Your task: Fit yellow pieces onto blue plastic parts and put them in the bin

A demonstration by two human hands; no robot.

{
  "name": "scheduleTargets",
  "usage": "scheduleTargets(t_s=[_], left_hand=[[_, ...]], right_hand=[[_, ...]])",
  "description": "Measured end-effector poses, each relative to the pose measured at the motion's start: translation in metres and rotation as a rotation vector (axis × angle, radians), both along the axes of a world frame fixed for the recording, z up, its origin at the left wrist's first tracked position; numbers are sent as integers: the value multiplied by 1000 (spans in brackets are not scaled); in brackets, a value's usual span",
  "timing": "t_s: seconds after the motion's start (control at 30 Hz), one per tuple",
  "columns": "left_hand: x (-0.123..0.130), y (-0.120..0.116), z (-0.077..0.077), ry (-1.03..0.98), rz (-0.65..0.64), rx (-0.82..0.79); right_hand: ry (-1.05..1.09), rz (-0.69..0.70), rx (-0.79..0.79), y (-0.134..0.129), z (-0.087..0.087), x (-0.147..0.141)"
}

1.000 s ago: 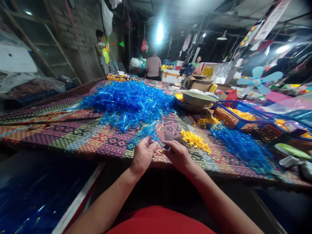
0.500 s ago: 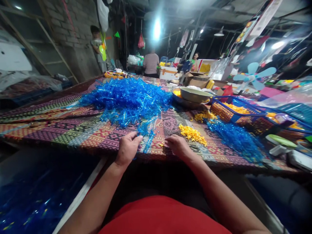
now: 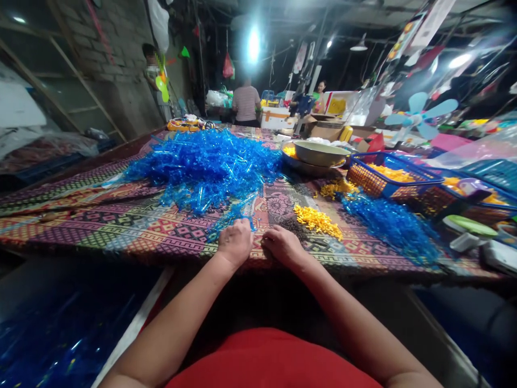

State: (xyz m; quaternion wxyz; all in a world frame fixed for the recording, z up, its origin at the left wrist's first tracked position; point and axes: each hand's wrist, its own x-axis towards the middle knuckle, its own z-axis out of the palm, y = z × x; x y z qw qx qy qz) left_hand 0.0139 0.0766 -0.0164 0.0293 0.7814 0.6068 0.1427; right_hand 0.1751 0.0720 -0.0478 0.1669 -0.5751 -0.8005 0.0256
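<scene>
My left hand (image 3: 235, 241) is closed at the near edge of the table, with a bit of a clear blue plastic piece (image 3: 252, 223) showing at its fingertips. Just to the right, my right hand (image 3: 284, 246) has its fingers curled together; whatever they pinch is hidden. A small gap separates the hands. Beyond my right hand lie a heap of small dark bits (image 3: 294, 227) and a heap of small yellow plastic parts (image 3: 318, 221). A large mound of clear blue plastic pieces (image 3: 205, 164) spreads farther back, its loose end reaching towards my left hand.
A patterned cloth (image 3: 133, 229) covers the table. At the right stand metal bowls (image 3: 321, 156), a blue basket (image 3: 393, 175) of yellow parts and a second blue pile (image 3: 390, 226). A light-blue fan (image 3: 420, 118) and people (image 3: 246, 102) are farther off.
My left hand has moved right and turned knuckles up, closing on the blue piece that lay between the hands. My right hand has shifted slightly left, and the hands are closer together.
</scene>
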Motion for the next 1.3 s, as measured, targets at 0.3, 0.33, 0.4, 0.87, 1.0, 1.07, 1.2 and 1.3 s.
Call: scheduleTargets(t_s=[0.3, 0.33, 0.4, 0.87, 1.0, 1.07, 1.2, 1.3], left_hand=[[20, 9, -1, 115, -76, -18], [25, 12, -2, 119, -83, -10], [29, 20, -1, 127, -87, 4], [7, 94, 34, 226, -104, 13], [31, 112, 23, 257, -125, -67], [33, 117, 17, 266, -128, -89], [25, 120, 14, 265, -146, -73], [17, 114, 22, 244, -170, 4]], right_hand=[[57, 57, 26, 0, -3, 3], [68, 67, 31, 1, -4, 3], [72, 76, 56, 4, -6, 4], [35, 115, 141, 5, -6, 2], [45, 135, 145, 4, -3, 2], [38, 131, 147, 5, -3, 1], [36, 123, 151, 5, -1, 0], [52, 124, 144, 5, -1, 0]])
